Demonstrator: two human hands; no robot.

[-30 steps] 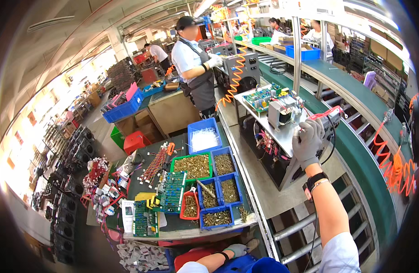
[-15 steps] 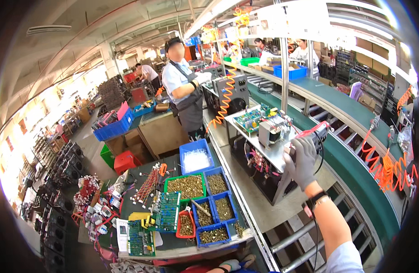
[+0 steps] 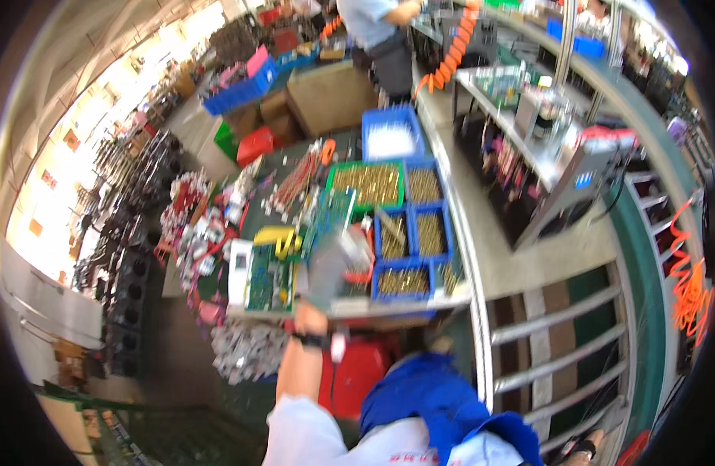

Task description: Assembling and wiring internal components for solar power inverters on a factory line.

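Note:
My left hand (image 3: 332,268), in a grey glove with a dark wristband, reaches over the front of the workbench. Motion smears its fingers, so whether it holds anything cannot be made out. It partly covers a small red bin (image 3: 363,272) of metal parts and is close to a green circuit board (image 3: 330,210). Another green circuit board (image 3: 269,283) lies left of it beside a white sheet (image 3: 239,272). At the lower right edge only part of my right hand (image 3: 586,452) shows, low beside the roller conveyor, its fingers hidden.
Blue bins (image 3: 404,281) and a green bin (image 3: 365,184) hold brass-coloured parts. Wire bundles (image 3: 198,248) cover the bench's left. A red stool (image 3: 357,377) stands below. Conveyor rollers (image 3: 559,338) and a metal-cased unit (image 3: 563,182) are on the right; a co-worker (image 3: 377,35) stands behind.
The view has swung down and left. My left hand has risen from the lower edge to over the bench. My right hand has dropped from the metal-cased unit to the lower right edge.

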